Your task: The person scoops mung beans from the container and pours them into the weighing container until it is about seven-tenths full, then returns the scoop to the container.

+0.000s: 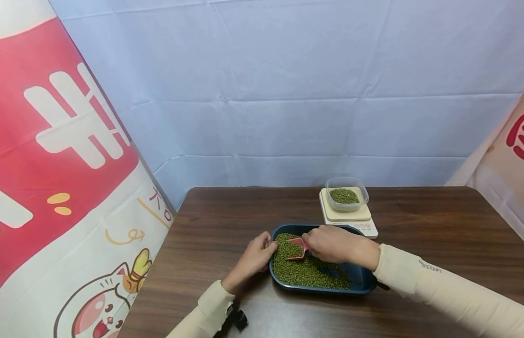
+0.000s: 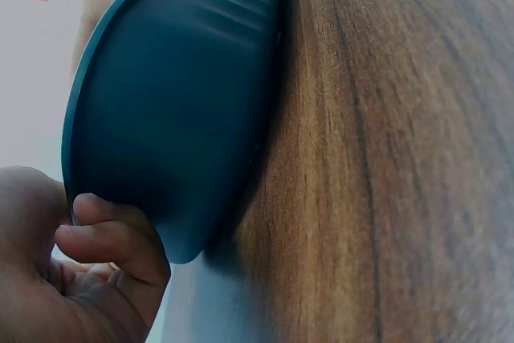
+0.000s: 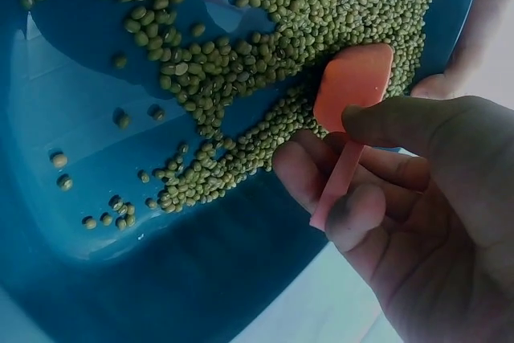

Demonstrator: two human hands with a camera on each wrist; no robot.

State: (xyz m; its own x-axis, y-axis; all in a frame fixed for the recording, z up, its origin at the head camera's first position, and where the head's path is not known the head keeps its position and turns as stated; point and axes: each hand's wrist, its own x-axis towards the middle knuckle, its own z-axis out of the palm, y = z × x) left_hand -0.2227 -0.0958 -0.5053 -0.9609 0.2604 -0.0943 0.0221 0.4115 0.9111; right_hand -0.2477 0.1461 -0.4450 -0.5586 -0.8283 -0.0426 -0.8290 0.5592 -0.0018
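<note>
A dark blue basin [image 1: 321,290] rests on the table, with green mung beans [image 1: 302,277] heaped mostly toward its left side. At its left end my left hand [image 1: 257,253] grips the rim; the left wrist view shows curled fingers against the outer wall [image 2: 173,94]. Over the beans, my right hand [image 1: 333,243] holds a small pink scoop [image 3: 353,86] by its handle, thumb pressed near the bowl. Beans fill the scoop in the head view. On the right, bare basin floor [image 3: 72,94] shows with a few scattered beans.
Behind the basin stands a white kitchen scale [image 1: 373,229] with a cream top. On it sits a clear plastic container [image 1: 363,199] with some mung beans inside. A small black object [image 1: 241,320] is beside the left wrist. Cloth hangs along the table's back edge.
</note>
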